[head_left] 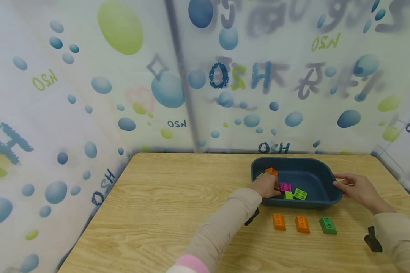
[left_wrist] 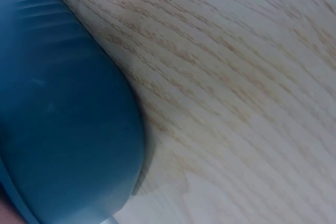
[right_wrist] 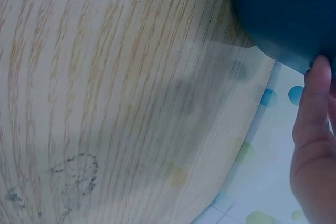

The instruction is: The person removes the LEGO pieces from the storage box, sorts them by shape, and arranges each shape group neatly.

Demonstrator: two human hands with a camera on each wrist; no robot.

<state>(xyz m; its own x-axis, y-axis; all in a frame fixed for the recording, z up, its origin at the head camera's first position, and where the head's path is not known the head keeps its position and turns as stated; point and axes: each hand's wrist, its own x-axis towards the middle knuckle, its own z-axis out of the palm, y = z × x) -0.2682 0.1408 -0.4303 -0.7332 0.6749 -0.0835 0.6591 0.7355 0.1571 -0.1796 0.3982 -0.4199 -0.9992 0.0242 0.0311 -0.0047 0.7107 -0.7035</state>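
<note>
A dark blue plastic bin (head_left: 314, 182) stands on the table with toy building blocks in its left part. My left hand (head_left: 265, 185) reaches over the near left rim, fingers down among the blocks. Beside it lie an orange block (head_left: 271, 171), a magenta block (head_left: 285, 187) and a lime green block (head_left: 300, 194). The hand hides its fingertips, so whether it grips a block is unclear. My right hand (head_left: 357, 189) holds the bin's right rim between thumb and fingers; a finger (right_wrist: 318, 93) presses the outer wall in the right wrist view.
In front of the bin, a spaced row holds an orange block (head_left: 279, 222), a second orange block (head_left: 302, 224) and a dark green block (head_left: 328, 225). All rest on the wooden table (head_left: 164, 204). A printed curtain (head_left: 225, 106) hangs behind it.
</note>
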